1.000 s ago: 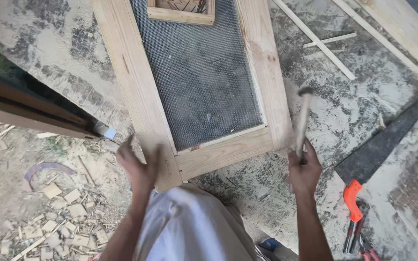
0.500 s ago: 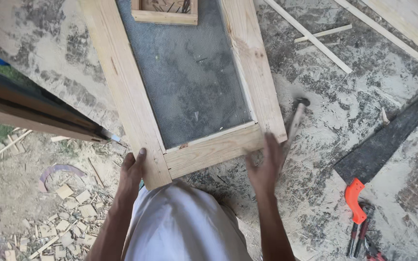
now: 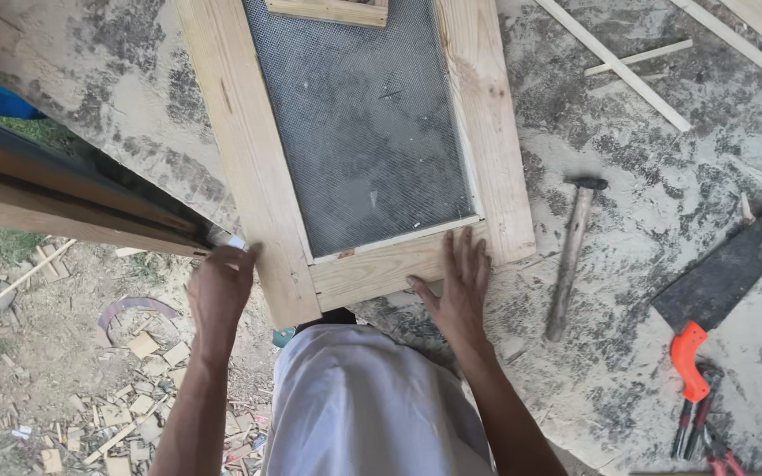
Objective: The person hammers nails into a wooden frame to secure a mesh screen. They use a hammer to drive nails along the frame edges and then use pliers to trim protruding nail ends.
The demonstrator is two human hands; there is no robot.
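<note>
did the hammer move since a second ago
Yes. The hammer was in the right hand, raised beside the frame; now it lies on the bench to the frame's right, and that hand presses the frame.
</note>
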